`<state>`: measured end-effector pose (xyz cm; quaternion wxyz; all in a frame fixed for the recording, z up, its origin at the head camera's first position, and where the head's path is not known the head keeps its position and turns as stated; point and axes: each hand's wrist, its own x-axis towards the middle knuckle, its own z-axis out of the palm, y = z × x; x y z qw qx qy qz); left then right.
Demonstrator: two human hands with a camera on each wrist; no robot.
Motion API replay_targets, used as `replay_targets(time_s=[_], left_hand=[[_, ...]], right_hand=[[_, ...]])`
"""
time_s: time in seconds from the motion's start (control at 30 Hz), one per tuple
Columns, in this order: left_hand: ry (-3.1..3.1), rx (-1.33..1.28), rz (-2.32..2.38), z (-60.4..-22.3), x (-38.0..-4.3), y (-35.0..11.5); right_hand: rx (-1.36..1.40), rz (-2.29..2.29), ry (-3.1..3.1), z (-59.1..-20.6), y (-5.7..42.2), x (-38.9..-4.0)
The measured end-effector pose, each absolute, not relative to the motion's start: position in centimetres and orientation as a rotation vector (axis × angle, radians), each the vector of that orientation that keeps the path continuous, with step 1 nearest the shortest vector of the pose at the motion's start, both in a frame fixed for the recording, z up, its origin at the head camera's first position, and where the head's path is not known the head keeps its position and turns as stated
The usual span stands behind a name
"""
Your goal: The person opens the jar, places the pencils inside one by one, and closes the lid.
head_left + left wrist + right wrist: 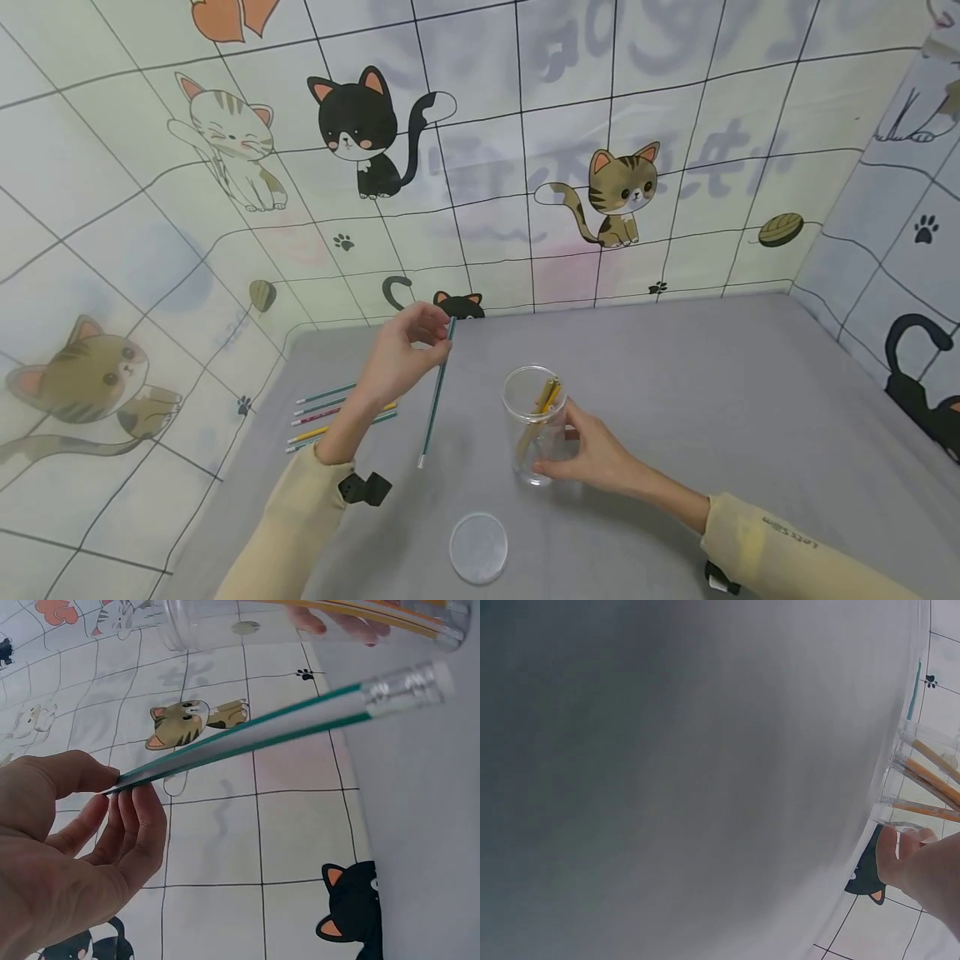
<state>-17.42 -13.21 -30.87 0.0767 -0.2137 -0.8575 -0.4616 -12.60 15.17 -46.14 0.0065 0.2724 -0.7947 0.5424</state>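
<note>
In the head view my left hand (pixel 397 354) pinches a green pencil (pixel 434 408) near its upper end. The pencil slants down, its white eraser end lowest, to the left of a clear jar (pixel 517 437). Thumb and fingertips meet on the pencil's thin end in the left wrist view. My right hand (pixel 592 454) grips the jar from the right side, fingers behind and thumb in front. The jar stands upright with its mouth uncovered, and several yellow pencils (pixel 547 395) lean inside it. These pencils (pixel 934 780) also appear through the jar in the right wrist view.
A round clear lid (pixel 478 550) lies on the grey tabletop (pixel 675 375) in front of the jar. Several green, yellow and red pencils (pixel 307 434) lie side by side at the left, partly hidden by my left forearm. A cat-print cloth (pixel 487 167) hangs behind the table.
</note>
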Motion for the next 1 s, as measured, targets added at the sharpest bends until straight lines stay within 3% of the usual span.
replay_targets(time_s=[1.0], left_hand=[[-2.347,-0.8,-1.513,-25.3,-18.0,-7.7]], right_hand=[[0.869,1.684,-2.476,-46.4,15.1,-12.7]])
